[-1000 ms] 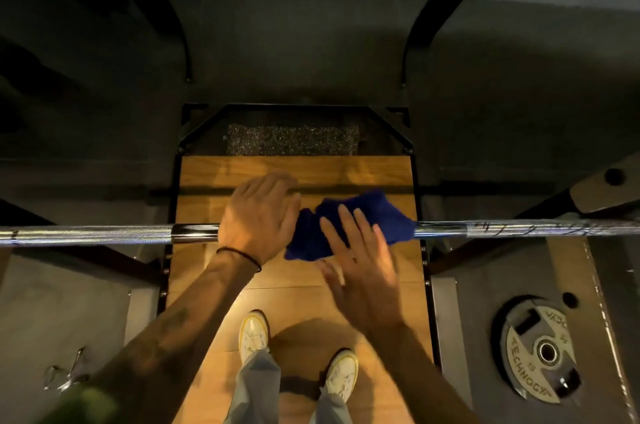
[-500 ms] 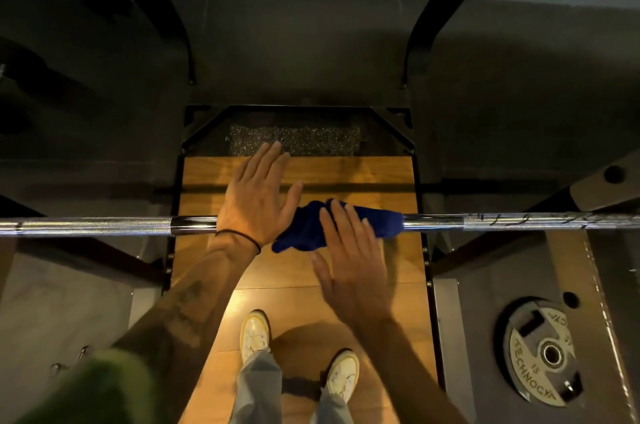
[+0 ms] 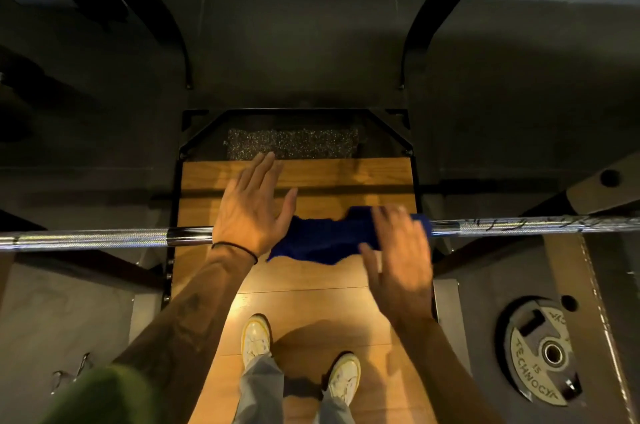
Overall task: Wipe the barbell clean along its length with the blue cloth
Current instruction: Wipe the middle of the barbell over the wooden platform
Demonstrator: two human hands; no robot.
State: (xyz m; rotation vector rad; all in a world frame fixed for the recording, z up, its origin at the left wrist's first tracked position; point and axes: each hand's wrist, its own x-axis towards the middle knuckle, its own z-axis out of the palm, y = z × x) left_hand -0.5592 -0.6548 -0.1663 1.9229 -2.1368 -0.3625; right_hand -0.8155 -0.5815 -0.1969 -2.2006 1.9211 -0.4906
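Head view: blurred right hand (image 3: 401, 261) fingers straight over blue cloth (image 3: 322, 238), barbell (image 3: 104, 238) middle hidden

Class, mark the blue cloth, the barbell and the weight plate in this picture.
blue cloth (image 3: 322, 239): head view, its middle, draped over the bar.
barbell (image 3: 97, 239): head view, knurled shaft left of the hands.
weight plate (image 3: 526, 359): head view, lettered face.
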